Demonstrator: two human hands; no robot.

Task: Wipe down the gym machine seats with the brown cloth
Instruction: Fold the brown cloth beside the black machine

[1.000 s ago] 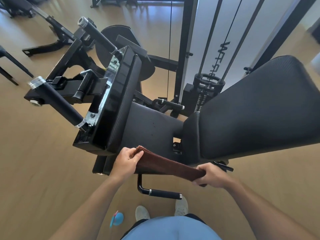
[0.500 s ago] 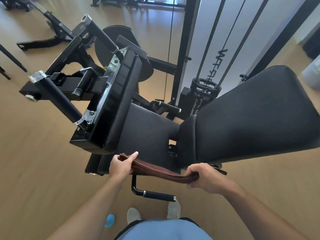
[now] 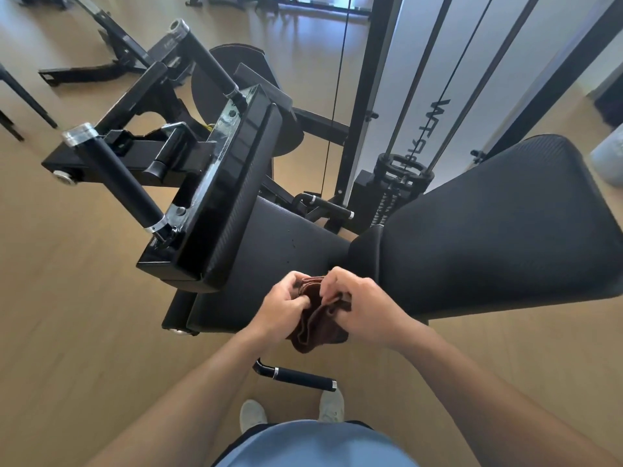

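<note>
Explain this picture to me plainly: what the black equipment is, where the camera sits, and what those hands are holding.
The camera is worn on the person's head and looks down, so the arms and shoes at the bottom are their own. The black equipment is a gym machine: a flat padded seat, a large back pad to its right, a chest pad with two handles to its left, and cables with a weight stack behind. Nothing loose lies on the seat. The left hand and right hand both grip a bunched brown cloth above the seat's near edge. The floor is light wood.
</note>
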